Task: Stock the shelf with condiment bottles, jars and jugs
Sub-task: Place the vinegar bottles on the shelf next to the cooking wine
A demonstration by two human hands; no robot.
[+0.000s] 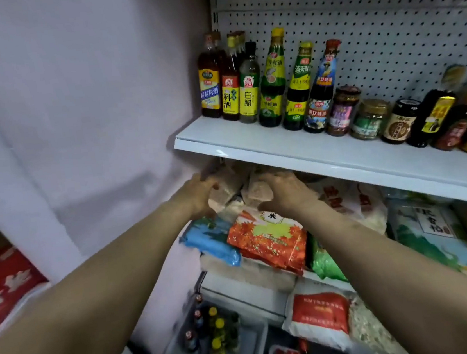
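While bottles (271,84) and jars (369,119) line the upper shelf (296,151), I see both arms reaching beneath it, left hand (196,194) and right hand (282,190) each gripping a pale packet (257,191).

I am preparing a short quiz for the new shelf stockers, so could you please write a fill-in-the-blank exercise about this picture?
1. Both hands, the left hand and the right hand, reach in just ____ the white upper shelf.
2. The bottles and jars on the upper shelf stand in front of a white ____ back panel.
3. The bottles not yet shelved stand in a grey ____ on the floor.

Missing words: below; pegboard; crate
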